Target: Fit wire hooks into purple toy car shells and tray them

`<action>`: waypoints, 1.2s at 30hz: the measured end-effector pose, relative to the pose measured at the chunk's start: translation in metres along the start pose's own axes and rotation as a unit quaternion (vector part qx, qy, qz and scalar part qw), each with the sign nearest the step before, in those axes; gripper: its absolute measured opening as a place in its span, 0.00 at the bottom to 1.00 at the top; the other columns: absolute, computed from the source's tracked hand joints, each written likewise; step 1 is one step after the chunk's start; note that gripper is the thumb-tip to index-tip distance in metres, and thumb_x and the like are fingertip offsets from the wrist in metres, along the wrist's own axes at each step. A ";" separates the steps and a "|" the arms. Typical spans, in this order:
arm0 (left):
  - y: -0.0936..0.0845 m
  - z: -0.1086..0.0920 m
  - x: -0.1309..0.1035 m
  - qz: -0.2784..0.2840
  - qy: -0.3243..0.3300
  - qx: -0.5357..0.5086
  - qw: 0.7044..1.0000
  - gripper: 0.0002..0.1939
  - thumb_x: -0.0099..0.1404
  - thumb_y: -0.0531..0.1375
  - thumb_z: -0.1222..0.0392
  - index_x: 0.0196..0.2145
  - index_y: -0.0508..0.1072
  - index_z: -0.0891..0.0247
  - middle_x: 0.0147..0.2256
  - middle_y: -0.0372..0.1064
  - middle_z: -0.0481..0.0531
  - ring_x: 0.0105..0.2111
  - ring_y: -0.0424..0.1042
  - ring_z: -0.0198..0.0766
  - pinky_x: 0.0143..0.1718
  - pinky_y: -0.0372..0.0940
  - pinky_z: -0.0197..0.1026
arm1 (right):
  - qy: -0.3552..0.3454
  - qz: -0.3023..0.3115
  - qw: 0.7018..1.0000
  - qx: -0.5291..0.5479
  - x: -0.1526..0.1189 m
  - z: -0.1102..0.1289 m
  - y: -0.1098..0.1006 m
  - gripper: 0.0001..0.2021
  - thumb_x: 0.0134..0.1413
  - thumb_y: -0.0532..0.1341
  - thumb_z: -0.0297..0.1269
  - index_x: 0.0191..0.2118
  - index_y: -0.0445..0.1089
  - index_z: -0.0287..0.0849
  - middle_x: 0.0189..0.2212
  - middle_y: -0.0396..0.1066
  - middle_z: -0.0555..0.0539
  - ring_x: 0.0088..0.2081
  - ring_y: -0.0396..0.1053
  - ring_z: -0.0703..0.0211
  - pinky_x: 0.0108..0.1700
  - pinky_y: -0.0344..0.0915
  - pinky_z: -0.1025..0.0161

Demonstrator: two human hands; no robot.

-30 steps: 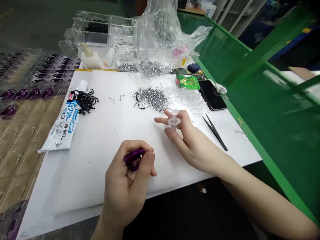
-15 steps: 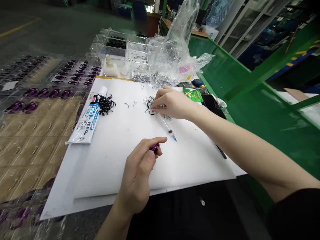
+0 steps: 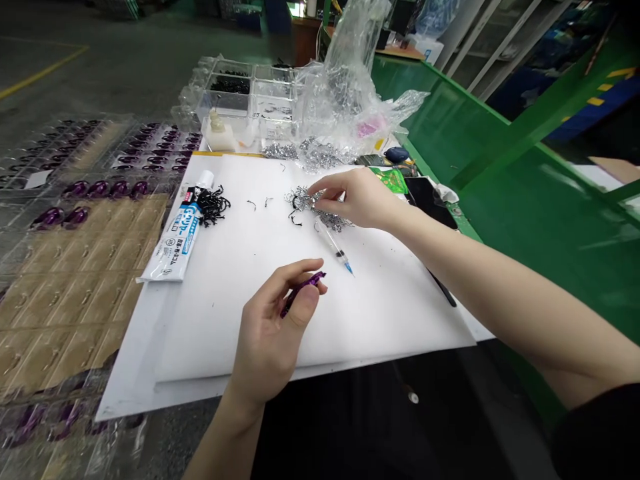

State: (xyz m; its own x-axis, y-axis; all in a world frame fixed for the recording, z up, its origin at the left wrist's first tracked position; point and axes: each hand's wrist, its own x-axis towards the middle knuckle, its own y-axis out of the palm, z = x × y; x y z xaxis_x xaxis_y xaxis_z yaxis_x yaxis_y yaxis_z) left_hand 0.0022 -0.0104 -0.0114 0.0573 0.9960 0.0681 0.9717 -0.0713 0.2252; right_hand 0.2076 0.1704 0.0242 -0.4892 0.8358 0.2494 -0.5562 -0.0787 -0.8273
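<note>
My left hand (image 3: pixel 273 327) is closed around a slim, shiny purple piece (image 3: pixel 303 291), tilted up between thumb and fingers; its exact kind is unclear. Over a pile of small silver strands (image 3: pixel 335 221) hovers my right hand (image 3: pixel 353 198), thumb and forefinger apart at the pile's left part. Nothing held shows between those fingertips. A clear syringe (image 3: pixel 332 243) with a blue tip lies just below the pile, pointing toward me. Black curled bits (image 3: pixel 295 217) lie at the pile's left edge.
A white and blue glue tube (image 3: pixel 174 241) and a bunch of black strands (image 3: pixel 214 205) lie left on the white sheet (image 3: pixel 240 267). Trays (image 3: pixel 60 280) with purple pieces are further left. Behind stand a divided clear box (image 3: pixel 253 90) and crumpled plastic (image 3: pixel 345 87). A green panel (image 3: pixel 525 193) borders the right.
My right hand has shifted slightly right and its thumb and forefinger have parted, uncovering more of the silver pile. My left hand has turned, so more of the purple piece shows.
</note>
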 end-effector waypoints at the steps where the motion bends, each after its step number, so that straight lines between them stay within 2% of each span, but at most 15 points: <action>1: 0.000 0.000 0.000 0.004 0.002 0.002 1.000 0.14 0.77 0.68 0.48 0.52 0.86 0.55 0.41 0.81 0.53 0.43 0.78 0.42 0.47 0.73 0.42 | 0.012 -0.010 1.000 0.009 -0.002 -0.002 0.001 0.09 0.59 0.69 0.27 0.43 0.87 0.39 0.33 0.84 0.45 0.35 0.80 0.51 0.46 0.74 0.54; 6: 0.000 0.000 0.000 0.015 0.004 0.016 1.000 0.12 0.78 0.67 0.47 0.50 0.88 0.51 0.40 0.82 0.50 0.44 0.78 0.40 0.47 0.71 0.39 | 0.056 -0.045 0.995 0.069 -0.008 -0.009 -0.002 0.09 0.55 0.70 0.25 0.40 0.86 0.40 0.33 0.85 0.46 0.35 0.82 0.51 0.44 0.77 0.55; 9: 0.000 -0.001 0.000 0.010 0.003 0.004 1.000 0.12 0.77 0.68 0.47 0.50 0.88 0.52 0.39 0.83 0.51 0.43 0.79 0.39 0.44 0.71 0.37 | 0.069 -0.070 0.991 0.093 -0.014 -0.001 -0.010 0.07 0.54 0.73 0.26 0.39 0.86 0.39 0.32 0.84 0.46 0.36 0.82 0.53 0.42 0.77 0.58; 12: -0.001 -0.001 0.001 0.011 -0.004 -0.026 1.000 0.11 0.74 0.71 0.50 0.51 0.88 0.52 0.41 0.85 0.51 0.44 0.81 0.38 0.41 0.72 0.34 | 0.081 -0.097 0.980 0.155 -0.034 0.021 -0.019 0.05 0.54 0.76 0.29 0.38 0.85 0.39 0.30 0.83 0.47 0.31 0.80 0.57 0.31 0.73 0.62; 14: -0.003 -0.001 0.001 0.019 -0.014 -0.057 0.998 0.11 0.72 0.74 0.53 0.51 0.88 0.51 0.42 0.86 0.51 0.45 0.83 0.38 0.39 0.72 0.32 | 0.085 -0.125 0.962 0.228 -0.056 0.042 -0.023 0.06 0.53 0.78 0.31 0.37 0.85 0.40 0.28 0.83 0.48 0.26 0.78 0.60 0.23 0.67 0.65; 16: -0.004 -0.002 0.002 0.029 -0.030 -0.082 0.996 0.10 0.69 0.76 0.54 0.49 0.89 0.50 0.43 0.87 0.50 0.44 0.84 0.36 0.39 0.73 0.29 | 0.081 -0.157 0.941 0.288 -0.080 0.062 -0.022 0.06 0.51 0.80 0.28 0.34 0.86 0.43 0.26 0.82 0.51 0.23 0.77 0.61 0.20 0.67 0.66; 18: -0.006 -0.003 0.003 0.040 -0.045 -0.097 0.993 0.09 0.70 0.75 0.54 0.47 0.90 0.51 0.44 0.88 0.50 0.42 0.84 0.34 0.40 0.74 0.29 | 0.074 -0.168 0.929 0.321 -0.103 0.077 -0.018 0.09 0.50 0.80 0.25 0.34 0.86 0.46 0.28 0.83 0.53 0.24 0.78 0.63 0.24 0.72 0.67; 22: -0.007 -0.005 0.004 0.063 -0.062 -0.121 0.989 0.09 0.75 0.71 0.54 0.49 0.90 0.54 0.45 0.88 0.52 0.41 0.82 0.34 0.43 0.75 0.29 | 0.056 -0.130 0.915 0.377 -0.128 0.086 -0.008 0.11 0.56 0.78 0.25 0.40 0.88 0.50 0.36 0.86 0.54 0.35 0.84 0.62 0.37 0.80 0.67; 27: -0.008 -0.005 0.003 0.092 -0.061 -0.104 0.988 0.10 0.77 0.68 0.57 0.51 0.90 0.53 0.47 0.88 0.50 0.44 0.82 0.34 0.45 0.74 0.30 | -0.044 -0.124 0.938 0.321 -0.132 0.082 -0.004 0.10 0.63 0.74 0.24 0.45 0.87 0.47 0.40 0.86 0.52 0.40 0.83 0.62 0.41 0.78 0.64; 31: -0.011 -0.004 0.000 0.110 -0.043 -0.060 0.991 0.11 0.78 0.67 0.56 0.53 0.88 0.47 0.49 0.86 0.46 0.46 0.81 0.34 0.48 0.73 0.31 | -0.120 -0.123 0.956 0.239 -0.131 0.081 -0.005 0.11 0.65 0.72 0.21 0.47 0.86 0.43 0.43 0.86 0.50 0.43 0.83 0.65 0.47 0.79 0.69; 36: -0.010 -0.006 -0.002 0.117 -0.044 -0.054 0.991 0.11 0.78 0.67 0.57 0.54 0.88 0.47 0.47 0.86 0.45 0.51 0.81 0.35 0.52 0.73 0.29 | -0.172 -0.096 0.960 0.200 -0.128 0.079 -0.005 0.07 0.65 0.72 0.21 0.46 0.86 0.35 0.43 0.85 0.44 0.43 0.83 0.65 0.48 0.79 0.71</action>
State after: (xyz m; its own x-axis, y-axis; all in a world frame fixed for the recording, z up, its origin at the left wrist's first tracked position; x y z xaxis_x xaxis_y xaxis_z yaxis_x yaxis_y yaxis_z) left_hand -0.0091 -0.0117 -0.0082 0.3018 0.9523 0.0458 0.8998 -0.3004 0.3165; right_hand 0.2205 0.0206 0.0363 -0.5063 0.6316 0.5871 -0.8383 -0.2008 -0.5069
